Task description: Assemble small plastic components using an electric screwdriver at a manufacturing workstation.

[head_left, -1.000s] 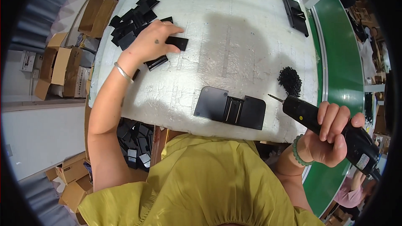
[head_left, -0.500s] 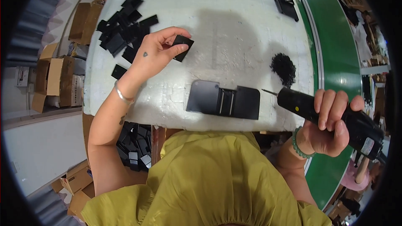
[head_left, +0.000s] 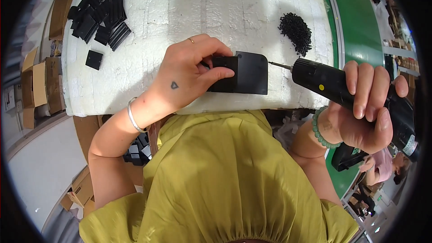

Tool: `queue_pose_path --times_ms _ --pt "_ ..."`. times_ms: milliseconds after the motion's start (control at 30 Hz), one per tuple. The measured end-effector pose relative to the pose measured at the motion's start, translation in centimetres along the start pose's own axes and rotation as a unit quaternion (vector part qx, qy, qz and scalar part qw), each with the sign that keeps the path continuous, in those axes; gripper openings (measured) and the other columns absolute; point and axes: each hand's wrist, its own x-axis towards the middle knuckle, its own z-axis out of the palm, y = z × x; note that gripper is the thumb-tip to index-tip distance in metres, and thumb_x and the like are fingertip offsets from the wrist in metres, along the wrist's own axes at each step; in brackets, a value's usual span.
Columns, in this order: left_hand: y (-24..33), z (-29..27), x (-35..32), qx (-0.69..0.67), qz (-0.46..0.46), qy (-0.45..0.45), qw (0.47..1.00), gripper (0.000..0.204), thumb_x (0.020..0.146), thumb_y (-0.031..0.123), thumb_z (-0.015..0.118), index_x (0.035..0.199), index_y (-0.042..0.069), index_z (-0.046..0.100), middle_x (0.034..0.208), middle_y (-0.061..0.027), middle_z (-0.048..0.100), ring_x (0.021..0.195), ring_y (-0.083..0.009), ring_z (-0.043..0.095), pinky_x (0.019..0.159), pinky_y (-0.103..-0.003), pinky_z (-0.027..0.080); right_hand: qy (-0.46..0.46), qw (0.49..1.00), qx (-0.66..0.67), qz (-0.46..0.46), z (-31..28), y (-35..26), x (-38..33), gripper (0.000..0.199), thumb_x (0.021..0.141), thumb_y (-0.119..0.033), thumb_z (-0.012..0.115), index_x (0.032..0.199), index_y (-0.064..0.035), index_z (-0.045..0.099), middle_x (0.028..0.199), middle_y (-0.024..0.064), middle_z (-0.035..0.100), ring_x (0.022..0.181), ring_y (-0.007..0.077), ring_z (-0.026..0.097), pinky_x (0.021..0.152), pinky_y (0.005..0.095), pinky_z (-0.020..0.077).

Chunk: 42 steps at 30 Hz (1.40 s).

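Note:
My left hand [head_left: 186, 72] pinches a small black plate [head_left: 226, 83] between thumb and fingers. This plate rests over the middle of a larger black panel [head_left: 253, 74] lying flat near the table's front edge. My fingers hide the panel's left part. Gripped in my right hand [head_left: 364, 108] is a black electric screwdriver [head_left: 321, 78] with a yellow dot. Its thin bit points left, just right of the panel and apart from it. Small black screws [head_left: 295, 33] form a heap beyond the screwdriver.
Several black plates [head_left: 101, 15] are piled at the far left of the white-covered table [head_left: 153, 6], with one loose plate [head_left: 93, 60] nearer. Green surface [head_left: 360, 27] runs along the right. Cardboard boxes [head_left: 42, 87] stand at left. Another person [head_left: 382, 166] shows at lower right.
My left hand has moved right and nearer with the small plate, bringing it onto the panel. My right hand still grips the screwdriver. The whole view has shifted, leaning closer over the table.

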Motion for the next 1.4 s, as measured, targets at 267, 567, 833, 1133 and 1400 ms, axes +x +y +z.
queue_pose_path --times_ms 267,567,833,1133,1400 --pt "0.1 -0.5 0.0 0.023 0.011 -0.026 0.999 0.022 0.069 0.004 0.074 0.09 0.002 0.066 0.073 -0.0027 0.057 0.059 -0.007 0.047 0.053 -0.019 0.04 0.001 1.0 0.002 0.008 -0.1 0.2 0.0 0.035 0.068 -0.011 0.056 0.102 -0.0098 0.051 0.06 -0.0071 0.044 0.052 0.0051 0.041 0.064 0.0239 0.0312" --pt "-0.1 -1.6 0.6 -0.01 -0.043 -0.061 0.997 0.02 0.07 0.002 0.073 0.089 0.001 0.066 0.071 -0.0014 0.057 0.058 -0.0055 0.045 0.053 -0.018 0.038 0.007 1.0 -0.013 0.005 0.0 0.3 -0.1 0.035 0.068 -0.012 0.057 0.103 -0.011 0.05 0.06 -0.0076 0.044 0.052 0.0047 0.042 0.064 0.0236 0.0309" --pt "-1.1 -0.8 0.2 0.015 0.073 -0.01 0.997 0.018 0.068 0.004 0.073 0.085 0.005 0.065 0.086 -0.0059 0.057 0.056 -0.01 0.049 0.051 -0.023 0.042 0.021 0.999 -0.037 0.004 0.0 0.2 -0.1 0.035 0.068 -0.013 0.057 0.102 -0.0118 0.05 0.06 -0.008 0.044 0.052 0.0044 0.042 0.064 0.0234 0.0314" --pt "-0.8 -1.2 0.7 0.209 0.126 0.033 0.969 0.038 0.069 0.024 0.074 0.102 0.01 0.06 0.088 -0.0072 0.057 0.076 -0.027 0.051 0.072 -0.035 0.044 -0.055 0.998 -0.02 0.023 0.7 0.0 0.7 0.035 0.068 -0.013 0.058 0.102 -0.0135 0.049 0.061 -0.0089 0.046 0.051 0.0033 0.042 0.063 0.0214 0.0322" --pt "-0.9 -1.9 2.2 0.097 0.016 -0.189 0.977 0.03 0.076 0.023 0.068 0.098 0.005 0.058 0.064 -0.0134 0.054 0.058 -0.028 0.049 0.056 -0.035 0.041 -0.098 0.994 -0.032 0.033 4.3 0.5 1.2 0.038 0.072 -0.013 0.061 0.106 -0.014 0.044 0.061 -0.0077 0.045 0.051 0.0044 0.042 0.06 0.0228 0.0351"
